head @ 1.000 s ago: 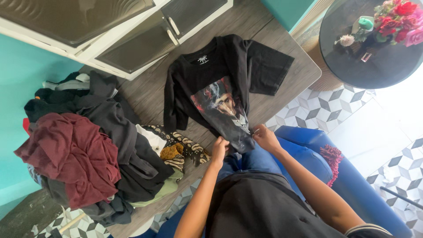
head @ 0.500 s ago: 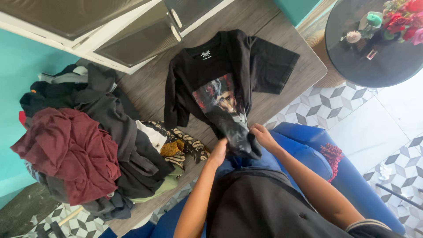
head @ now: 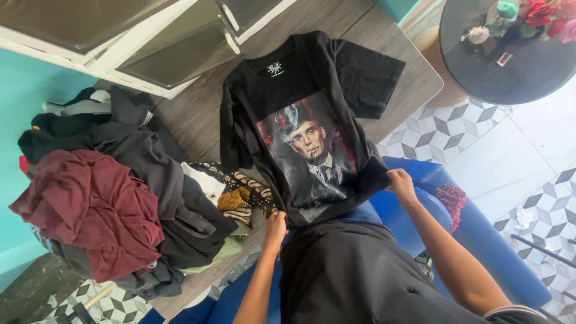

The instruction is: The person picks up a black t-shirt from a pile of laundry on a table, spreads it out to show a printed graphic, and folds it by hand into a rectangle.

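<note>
A grey wood-grain counter carries a black printed T-shirt spread flat at its two o'clock side, and a heap of clothes at eight o'clock.

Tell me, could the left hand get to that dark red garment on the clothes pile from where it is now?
Probably yes. The left hand grips the black T-shirt's hem at the table edge, and the dark red garment lies on top of the pile, uncovered. It would have to let go of the hem first.
</note>
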